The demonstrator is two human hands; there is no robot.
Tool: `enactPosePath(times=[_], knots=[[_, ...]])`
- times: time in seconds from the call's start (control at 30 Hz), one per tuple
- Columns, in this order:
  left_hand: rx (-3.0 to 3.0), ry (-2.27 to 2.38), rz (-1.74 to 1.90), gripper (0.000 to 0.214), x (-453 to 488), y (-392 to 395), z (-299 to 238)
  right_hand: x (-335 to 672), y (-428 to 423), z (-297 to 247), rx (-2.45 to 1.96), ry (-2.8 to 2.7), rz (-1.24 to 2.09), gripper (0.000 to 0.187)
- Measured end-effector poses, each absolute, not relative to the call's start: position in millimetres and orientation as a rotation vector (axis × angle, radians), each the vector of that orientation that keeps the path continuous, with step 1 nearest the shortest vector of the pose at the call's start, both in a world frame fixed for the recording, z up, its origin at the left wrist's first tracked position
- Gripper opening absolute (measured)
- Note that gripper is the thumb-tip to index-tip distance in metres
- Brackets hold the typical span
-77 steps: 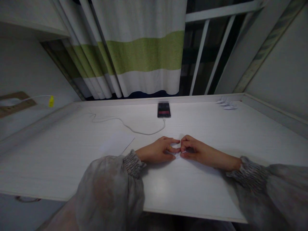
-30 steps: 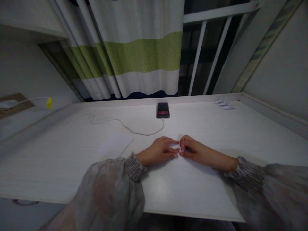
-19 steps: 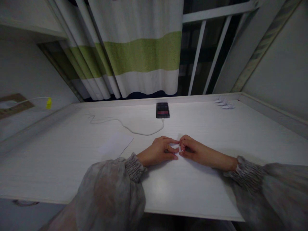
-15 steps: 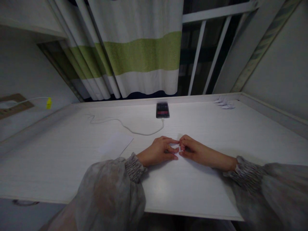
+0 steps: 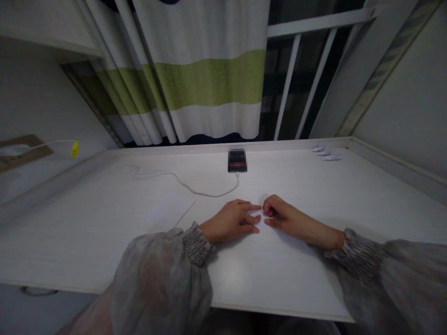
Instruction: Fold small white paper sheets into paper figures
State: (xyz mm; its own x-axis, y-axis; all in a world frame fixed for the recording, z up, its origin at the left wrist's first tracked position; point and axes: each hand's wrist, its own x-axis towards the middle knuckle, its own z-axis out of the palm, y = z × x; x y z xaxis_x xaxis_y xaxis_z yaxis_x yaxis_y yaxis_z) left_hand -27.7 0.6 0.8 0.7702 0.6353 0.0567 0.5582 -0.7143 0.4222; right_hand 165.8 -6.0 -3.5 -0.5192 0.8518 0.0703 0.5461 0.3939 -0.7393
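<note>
Between my two hands a small piece of white paper (image 5: pixel 257 213) lies on the white desk, mostly covered by fingers. My left hand (image 5: pixel 234 219), with a ring on one finger, rests over its left side, fingers spread and stretched to the right, tips pressing down. From the right, my right hand (image 5: pixel 282 214) meets the paper with curled fingers and the thumb below them. How much paper the right fingers pinch is hard to see against the white surface. The fingertips of both hands nearly touch.
A flat white sheet (image 5: pixel 169 209) lies left of my hands. Behind them a phone (image 5: pixel 237 161) leans against the back ledge, its white cable (image 5: pixel 206 193) curving left. Several small folded white paper pieces (image 5: pixel 326 152) sit in the far right corner. A curtain (image 5: pixel 209 79) hangs behind.
The right hand has shifted slightly to the right, opening a little more space between its thumb and curled fingers. The left hand stays almost in place.
</note>
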Motion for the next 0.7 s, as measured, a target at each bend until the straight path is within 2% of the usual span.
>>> enactPosePath(times=[0.5,0.7], knots=[[2.553,0.917,0.335,0.025,-27.3,1.1,-3.7,164.2,-2.4,2.9,-1.264,-2.225,1.031,0.019],[2.466,0.959,0.397,0.021,-25.6,1.6,-5.3,161.5,-5.7,0.2,-1.151,-2.276,0.943,0.006]])
